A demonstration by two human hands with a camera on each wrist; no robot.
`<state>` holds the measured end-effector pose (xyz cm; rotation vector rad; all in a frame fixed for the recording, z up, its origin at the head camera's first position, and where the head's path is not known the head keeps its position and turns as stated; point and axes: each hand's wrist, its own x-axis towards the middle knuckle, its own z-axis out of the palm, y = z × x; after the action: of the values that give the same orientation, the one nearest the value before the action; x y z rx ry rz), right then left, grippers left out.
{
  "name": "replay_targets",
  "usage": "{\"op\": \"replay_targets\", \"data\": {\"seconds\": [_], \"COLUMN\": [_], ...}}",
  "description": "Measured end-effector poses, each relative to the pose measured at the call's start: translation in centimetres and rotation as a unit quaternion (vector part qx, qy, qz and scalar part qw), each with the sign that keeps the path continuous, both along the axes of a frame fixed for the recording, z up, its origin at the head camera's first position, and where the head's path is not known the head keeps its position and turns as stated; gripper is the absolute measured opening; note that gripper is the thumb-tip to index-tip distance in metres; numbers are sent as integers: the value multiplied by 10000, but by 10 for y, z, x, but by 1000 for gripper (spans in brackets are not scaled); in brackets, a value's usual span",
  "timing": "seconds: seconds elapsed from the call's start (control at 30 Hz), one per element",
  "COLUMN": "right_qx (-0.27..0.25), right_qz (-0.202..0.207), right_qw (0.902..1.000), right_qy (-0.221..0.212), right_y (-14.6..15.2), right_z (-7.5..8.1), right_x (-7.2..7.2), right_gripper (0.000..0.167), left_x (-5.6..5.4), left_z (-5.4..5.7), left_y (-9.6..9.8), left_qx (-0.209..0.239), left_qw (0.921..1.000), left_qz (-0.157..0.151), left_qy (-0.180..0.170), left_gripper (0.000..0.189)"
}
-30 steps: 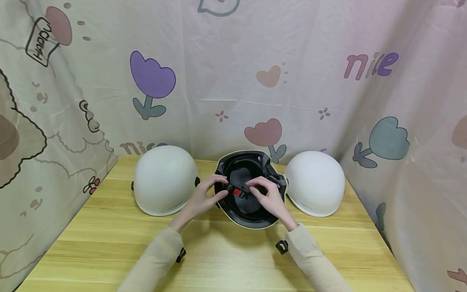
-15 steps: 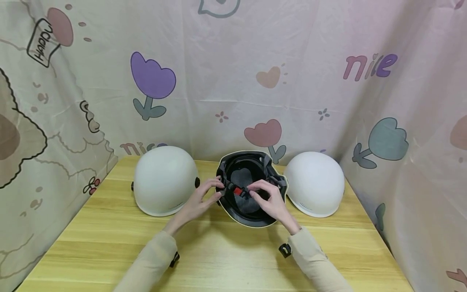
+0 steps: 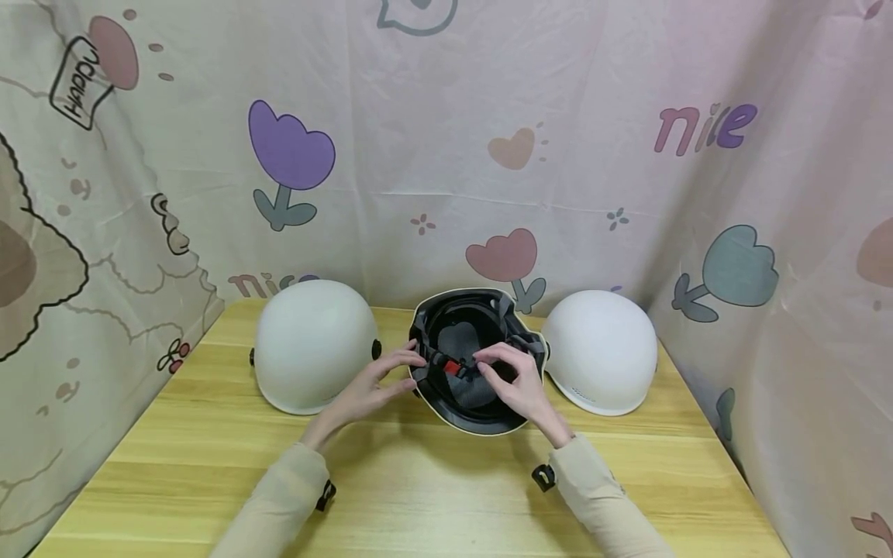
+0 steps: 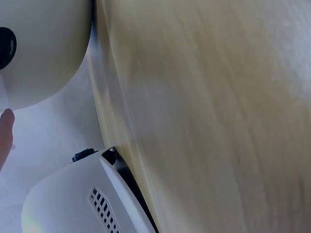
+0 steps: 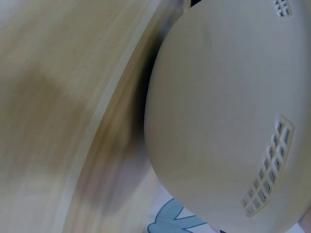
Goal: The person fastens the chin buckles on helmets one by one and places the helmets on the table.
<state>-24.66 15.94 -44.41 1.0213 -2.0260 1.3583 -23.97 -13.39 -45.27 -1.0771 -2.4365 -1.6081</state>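
An upturned white helmet (image 3: 488, 426) with a black inside lies on the table between two other helmets. Across its opening runs a black chin strap with a red buckle (image 3: 453, 367). My right hand (image 3: 512, 380) reaches over the near right rim and pinches the strap beside the buckle between thumb and fingertips. My left hand (image 3: 377, 387) is at the left rim, fingers extended over the edge and thumb apart below them. One fingertip (image 4: 6, 133) shows in the left wrist view, close to the helmet shell (image 4: 43, 53). The right wrist view is mostly vented shell (image 5: 218, 107).
A white helmet (image 3: 317, 349) stands dome up on the left, another white helmet (image 3: 601, 353) on the right, close against the upturned one. All rest on a wooden table (image 3: 432, 496). A printed cloth (image 3: 418, 155) hangs behind and along the sides.
My left hand has moved left, from beside the buckle to the left rim. My right hand stays at the strap, and the helmet has barely shifted.
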Motion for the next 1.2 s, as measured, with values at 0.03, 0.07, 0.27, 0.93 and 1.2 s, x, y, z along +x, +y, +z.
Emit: {"op": "replay_targets", "data": {"seconds": [0.03, 0.07, 0.27, 0.93, 1.2], "right_qx": [-4, 6, 36, 183, 545], "right_qz": [-7, -32, -120, 199, 450], "right_qw": [10000, 10000, 9998, 9994, 9965], "right_qy": [17, 24, 147, 232, 456], "right_y": [0, -1, -6, -17, -17], "right_z": [0, 1, 12, 32, 7], "right_x": [0, 0, 10, 27, 11], "right_gripper": [18, 18, 25, 20, 28], "left_x": [0, 0, 1, 0, 2], "left_z": [0, 0, 1, 4, 2], "left_y": [-1, -1, 2, 13, 11], "left_qx": [1, -6, -76, -143, 25], "left_qw": [10000, 10000, 9998, 9978, 9967], "left_qz": [15, 33, 159, 638, 802], "left_qy": [-15, -13, -5, -78, -116], "left_gripper": [33, 33, 31, 29, 31]}}
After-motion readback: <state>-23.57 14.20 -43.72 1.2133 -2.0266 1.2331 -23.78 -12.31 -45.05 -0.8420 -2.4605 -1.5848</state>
